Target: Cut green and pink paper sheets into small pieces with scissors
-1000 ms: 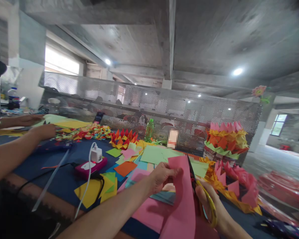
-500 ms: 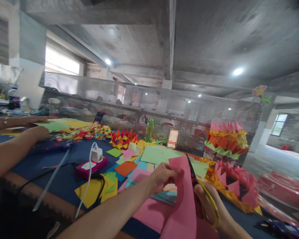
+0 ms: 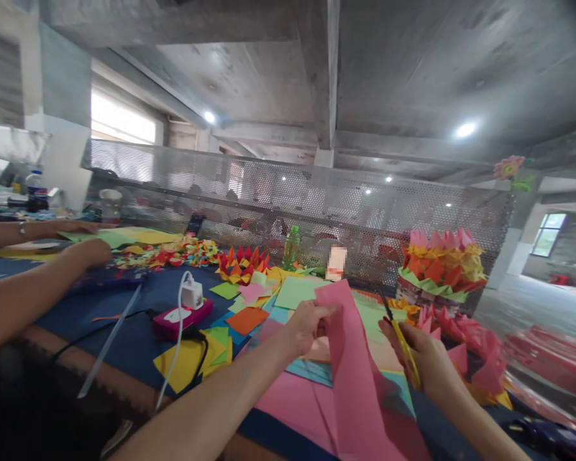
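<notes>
My left hand [image 3: 312,325] pinches the upper left edge of a long pink paper strip [image 3: 352,378], which hangs down toward me. In my right hand [image 3: 425,352] are yellow-handled scissors [image 3: 403,349], their dark blades pointing up and away. The scissors are apart from the paper, to its right. Beneath the strip lie more pink sheets [image 3: 292,410] and blue and pale green paper [image 3: 292,294] on the dark blue tabletop. An orange square [image 3: 248,320] rests left of my left hand.
Another person's hands [image 3: 96,250] handle green and yellow sheets at the left. A magenta power strip [image 3: 182,318] with a white charger stands left of centre. Folded paper tiers [image 3: 441,266], pink folded points [image 3: 480,346] and a glue gun [image 3: 552,435] are at right. A green bottle [image 3: 292,248] stands behind.
The scissors have moved right, away from the pink strip, in my right hand. My left hand has shifted slightly left and up with the strip. The other person's near hand has moved right.
</notes>
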`<action>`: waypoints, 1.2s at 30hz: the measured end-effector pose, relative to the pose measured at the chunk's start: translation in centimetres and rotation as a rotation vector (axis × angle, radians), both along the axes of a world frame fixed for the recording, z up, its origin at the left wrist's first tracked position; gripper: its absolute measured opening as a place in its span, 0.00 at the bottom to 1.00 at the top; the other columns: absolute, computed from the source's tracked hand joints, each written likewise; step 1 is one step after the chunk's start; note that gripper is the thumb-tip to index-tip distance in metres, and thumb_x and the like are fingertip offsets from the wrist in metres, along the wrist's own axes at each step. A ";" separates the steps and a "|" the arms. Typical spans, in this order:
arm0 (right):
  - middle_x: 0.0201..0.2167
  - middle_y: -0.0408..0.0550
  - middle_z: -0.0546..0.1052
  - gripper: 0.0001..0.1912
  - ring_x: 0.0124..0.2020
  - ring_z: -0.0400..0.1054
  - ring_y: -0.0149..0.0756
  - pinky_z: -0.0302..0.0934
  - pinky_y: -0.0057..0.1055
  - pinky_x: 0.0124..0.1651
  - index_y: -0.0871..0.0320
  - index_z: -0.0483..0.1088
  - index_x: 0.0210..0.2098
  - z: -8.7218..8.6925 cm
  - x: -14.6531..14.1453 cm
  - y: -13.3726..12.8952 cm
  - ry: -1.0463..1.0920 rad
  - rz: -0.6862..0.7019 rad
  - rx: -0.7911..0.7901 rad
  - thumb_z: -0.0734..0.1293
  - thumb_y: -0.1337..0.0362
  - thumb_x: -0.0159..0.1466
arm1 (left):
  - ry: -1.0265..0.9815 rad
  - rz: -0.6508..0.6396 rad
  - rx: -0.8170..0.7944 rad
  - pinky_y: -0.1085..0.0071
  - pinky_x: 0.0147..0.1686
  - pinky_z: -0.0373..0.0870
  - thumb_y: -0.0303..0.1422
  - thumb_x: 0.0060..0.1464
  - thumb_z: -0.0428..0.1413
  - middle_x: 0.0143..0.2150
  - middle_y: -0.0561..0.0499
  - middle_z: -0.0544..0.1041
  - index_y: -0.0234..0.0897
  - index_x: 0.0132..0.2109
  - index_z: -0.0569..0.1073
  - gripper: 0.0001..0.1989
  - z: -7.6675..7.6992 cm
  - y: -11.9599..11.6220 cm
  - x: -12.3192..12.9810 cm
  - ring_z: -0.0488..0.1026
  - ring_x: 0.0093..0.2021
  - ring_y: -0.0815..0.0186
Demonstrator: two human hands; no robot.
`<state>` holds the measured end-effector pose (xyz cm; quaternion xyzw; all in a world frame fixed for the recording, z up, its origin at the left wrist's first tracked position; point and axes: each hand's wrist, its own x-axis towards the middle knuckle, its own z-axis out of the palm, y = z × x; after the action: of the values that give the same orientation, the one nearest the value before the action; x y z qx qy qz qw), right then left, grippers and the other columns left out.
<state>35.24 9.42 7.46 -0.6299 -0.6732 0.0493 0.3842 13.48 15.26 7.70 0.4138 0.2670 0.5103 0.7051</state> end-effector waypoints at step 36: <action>0.31 0.49 0.78 0.24 0.32 0.71 0.41 0.62 0.30 0.31 0.60 0.71 0.42 -1.8 1.9 2.4 0.291 0.090 0.028 0.60 0.46 0.61 | 0.177 0.361 0.110 0.70 0.28 0.73 0.31 0.42 0.64 0.33 0.45 0.79 0.31 0.38 0.75 0.14 -0.2 2.4 -1.2 0.74 0.29 0.64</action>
<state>37.12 11.83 5.64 -0.5798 -0.6387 0.1477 0.4838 12.31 17.68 7.54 0.4404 0.3693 0.6040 0.5522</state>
